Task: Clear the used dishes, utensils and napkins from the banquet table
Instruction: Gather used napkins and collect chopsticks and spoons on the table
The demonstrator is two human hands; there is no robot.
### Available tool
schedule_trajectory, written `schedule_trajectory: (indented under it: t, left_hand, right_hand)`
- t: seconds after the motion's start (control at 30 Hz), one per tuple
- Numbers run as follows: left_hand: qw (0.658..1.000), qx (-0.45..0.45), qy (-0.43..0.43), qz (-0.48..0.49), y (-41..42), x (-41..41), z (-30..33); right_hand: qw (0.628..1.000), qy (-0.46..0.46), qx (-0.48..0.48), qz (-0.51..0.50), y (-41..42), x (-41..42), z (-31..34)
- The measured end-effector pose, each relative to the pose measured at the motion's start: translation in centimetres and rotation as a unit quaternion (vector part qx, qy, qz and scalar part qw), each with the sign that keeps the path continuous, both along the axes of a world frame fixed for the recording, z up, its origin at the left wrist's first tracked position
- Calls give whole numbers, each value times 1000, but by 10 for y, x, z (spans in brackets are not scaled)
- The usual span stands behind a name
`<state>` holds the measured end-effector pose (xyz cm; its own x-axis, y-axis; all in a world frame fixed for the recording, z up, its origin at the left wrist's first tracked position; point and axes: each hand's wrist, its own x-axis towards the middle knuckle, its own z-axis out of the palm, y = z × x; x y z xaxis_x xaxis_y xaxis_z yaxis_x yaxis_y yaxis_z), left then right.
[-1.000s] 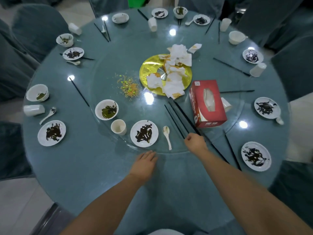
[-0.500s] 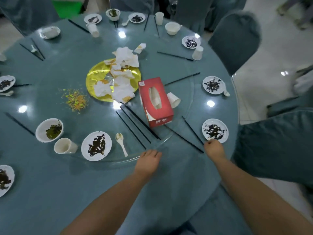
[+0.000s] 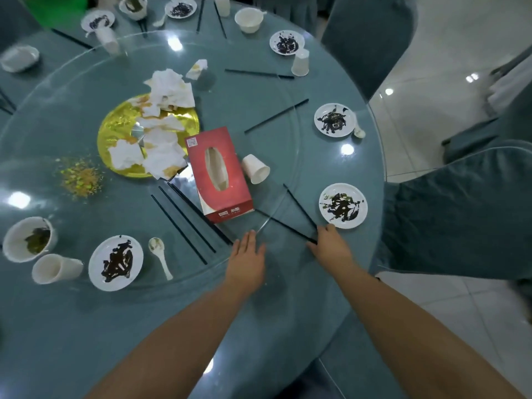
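Head view: the view has swung right over the last second. The right hand, earlier at the middle chopsticks, now curls its grip on the near ends of a black chopstick pair beside a soiled plate. The left hand stays flat, fingers straight, on the glass turntable's rim. Clearing has barely begun. The desk edge and a covered chair sit close on the right.

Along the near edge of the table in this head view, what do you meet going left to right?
Bowl with greens → tipped cup → sauce-smeared plate → white spoon → left hand → right hand.
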<state>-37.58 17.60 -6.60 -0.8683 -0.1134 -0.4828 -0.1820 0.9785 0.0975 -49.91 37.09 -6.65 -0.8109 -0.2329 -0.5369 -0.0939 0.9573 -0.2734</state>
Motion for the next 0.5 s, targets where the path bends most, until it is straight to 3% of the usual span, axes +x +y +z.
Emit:
schedule_trajectory:
  t: [0.23,0.5]
  left_hand:
    - [999,25,12,17,-6,2,-3]
    - [997,36,68,7,-10,25,5]
  right_hand:
    - [999,-2,26,24,-16,7,-17]
    - [997,-54,49,-31,-6,36,-13]
